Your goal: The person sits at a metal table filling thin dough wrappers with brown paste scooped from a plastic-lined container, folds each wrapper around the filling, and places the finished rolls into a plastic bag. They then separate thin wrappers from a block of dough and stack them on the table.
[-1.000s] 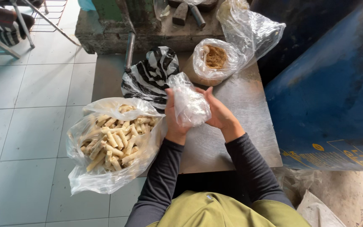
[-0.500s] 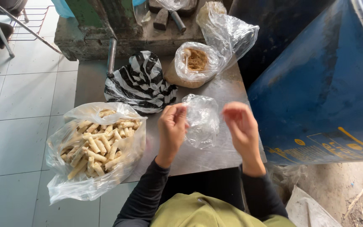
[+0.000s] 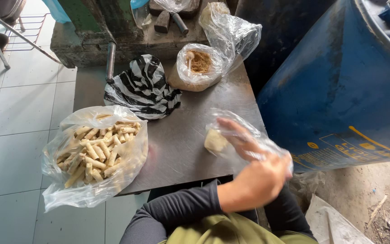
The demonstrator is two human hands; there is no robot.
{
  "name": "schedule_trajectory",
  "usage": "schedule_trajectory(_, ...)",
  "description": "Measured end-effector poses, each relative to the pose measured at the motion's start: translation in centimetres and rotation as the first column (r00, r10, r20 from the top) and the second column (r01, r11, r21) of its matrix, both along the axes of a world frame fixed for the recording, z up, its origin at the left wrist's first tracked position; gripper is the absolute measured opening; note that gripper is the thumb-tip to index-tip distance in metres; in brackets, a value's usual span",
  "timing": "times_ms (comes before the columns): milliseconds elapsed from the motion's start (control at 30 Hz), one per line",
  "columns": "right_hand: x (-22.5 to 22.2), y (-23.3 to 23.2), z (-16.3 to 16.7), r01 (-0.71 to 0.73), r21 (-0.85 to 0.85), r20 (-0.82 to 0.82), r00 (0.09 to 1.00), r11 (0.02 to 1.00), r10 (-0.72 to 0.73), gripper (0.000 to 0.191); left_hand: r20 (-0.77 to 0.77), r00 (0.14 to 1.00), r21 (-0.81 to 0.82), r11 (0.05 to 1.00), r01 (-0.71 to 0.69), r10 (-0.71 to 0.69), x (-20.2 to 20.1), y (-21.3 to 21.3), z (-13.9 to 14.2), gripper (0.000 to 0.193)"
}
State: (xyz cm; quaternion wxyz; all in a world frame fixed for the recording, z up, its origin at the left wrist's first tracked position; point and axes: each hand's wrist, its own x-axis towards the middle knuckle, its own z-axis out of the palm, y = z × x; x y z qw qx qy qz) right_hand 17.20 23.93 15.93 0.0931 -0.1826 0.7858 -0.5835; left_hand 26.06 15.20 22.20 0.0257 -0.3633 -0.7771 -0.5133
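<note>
My left hand (image 3: 254,180) is blurred at the table's near right corner, its black sleeve reaching across from the left. It is closed on a small clear plastic bag (image 3: 267,147) that holds a pale lump (image 3: 215,140). Fingers (image 3: 240,138) show through the plastic, pointing at the lump; I cannot tell which hand they belong to. My right hand is mostly hidden behind the left; only its dark sleeve (image 3: 290,212) shows. A large clear bag of pale stick-shaped snacks (image 3: 93,153) lies open at the table's left edge.
A metal table (image 3: 181,135) carries a black-and-white striped bag (image 3: 143,88) and an open clear bag of brown crumbs with a spoon (image 3: 198,63). A big blue drum (image 3: 339,81) stands close on the right. Tiled floor lies to the left and a concrete block behind.
The small clear bag has moved from in front of my chest to the table's right side. My hands, apart half a second ago, are now together at it. The view has shifted.
</note>
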Motion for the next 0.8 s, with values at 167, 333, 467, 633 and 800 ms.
schedule_trajectory(167,0.8,-0.9,-4.1,0.383,0.171,0.061,0.916,0.908,-0.397,0.05,-0.106,0.99,0.033,0.995,0.095,-0.091,2.1,-0.4,-2.4,0.044)
schedule_trajectory(333,1.5,3.6,-5.2,0.371,0.453,-0.253,0.925,0.811,-0.282,0.027,0.048,0.801,0.009,0.802,-0.597,0.596,-4.9,-5.9,-8.4,0.03)
schedule_trajectory(467,2.0,4.3,-5.8,0.299,0.464,-0.4,0.911,0.834,-0.104,0.024,0.16,0.749,-0.304,0.755,-0.582,0.642,-8.6,-6.7,-12.1,0.035)
schedule_trajectory(633,4.3,3.6,-4.9,0.385,0.454,-0.557,0.826,0.804,-0.081,0.055,0.425,0.75,-0.25,0.862,-0.44,0.506,-10.5,-4.0,-14.8,0.028)
schedule_trajectory(800,4.7,3.4,-4.9,0.3,0.14,-0.253,0.932,0.943,-0.259,0.086,0.907,0.391,0.352,0.793,-0.497,-0.157,-11.7,-2.6,-16.1,0.016)
